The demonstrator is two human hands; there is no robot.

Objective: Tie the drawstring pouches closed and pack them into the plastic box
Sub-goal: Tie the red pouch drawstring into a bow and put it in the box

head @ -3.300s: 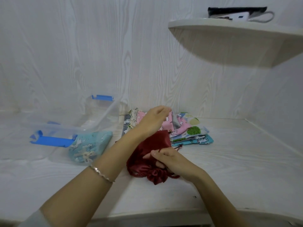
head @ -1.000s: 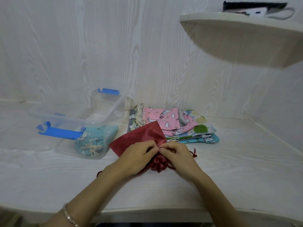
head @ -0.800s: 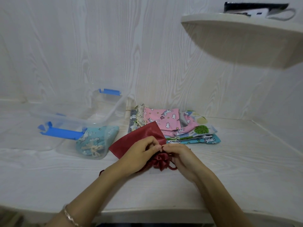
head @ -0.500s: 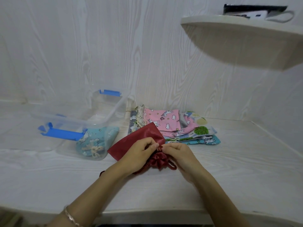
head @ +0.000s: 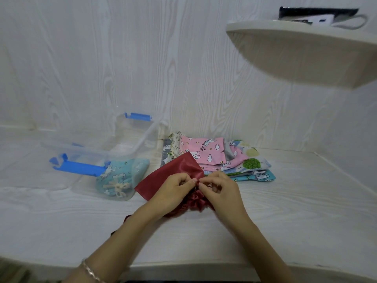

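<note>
A dark red satin drawstring pouch (head: 173,170) lies on the white table, its gathered neck ruffled between my hands. My left hand (head: 173,189) and my right hand (head: 221,189) both pinch the pouch's drawstring at the neck, fingertips almost touching. A clear plastic box (head: 134,144) with blue clips stands to the left; inside it, at the near corner, lies a tied light blue pouch (head: 120,177). A pile of printed pouches (head: 216,156), pink one on top, sits just behind my hands.
A curved white shelf (head: 306,48) juts out at the upper right with a dark item on it. Wood-grain walls close the back and right side. The table's front edge runs below my forearms. A bracelet is on my left wrist.
The red pouch was raised off the table with my hands apart; now it lies flat and both hands meet at its gathered neck, working the cord with small finger moves.
</note>
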